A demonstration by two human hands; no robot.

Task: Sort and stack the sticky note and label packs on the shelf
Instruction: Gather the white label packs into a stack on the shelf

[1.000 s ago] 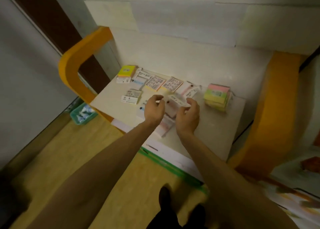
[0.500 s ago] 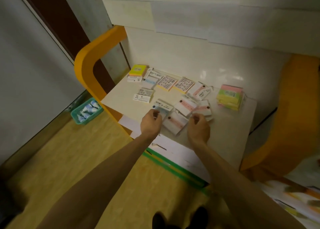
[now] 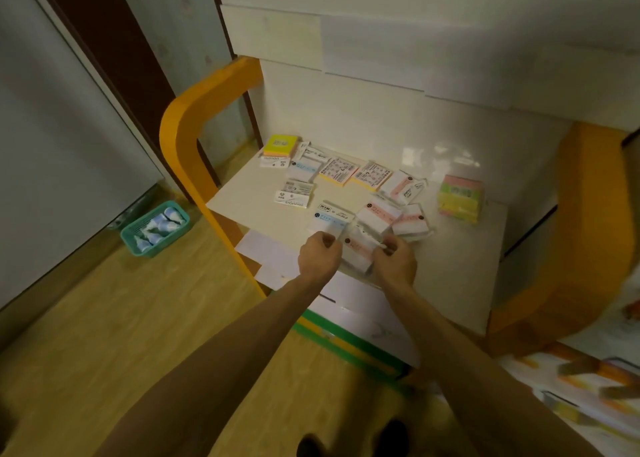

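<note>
Left hand and right hand sit close together at the front edge of the shelf, both w/ fingers curled, each pinching a side of the same pink-striped label pack: left hand on its left edge, right hand on its right, near the upper corner. The pack lies directly btwn the two hands, long axis running roughly away from the person, tilted a bit to the right; neither hand is clearly nearer. Whether it's lifted off the shelf or resting on it I can't tell. Just beyond, touching or nearly so, a blue-striped pack lies to the left and two more pink-striped packs fan out to the right, so the likely home for the held one is forward and right, onto its like. Further back: a row of sticky note packs w/ printed backs, small white label packs on the left, a yellow note block at the back-left corner, a pastel note stack well apart at right. The shelf is pale and glossy w/ orange side frames; wood-look floor below, a teal basket of small bottles to the left.
</note>
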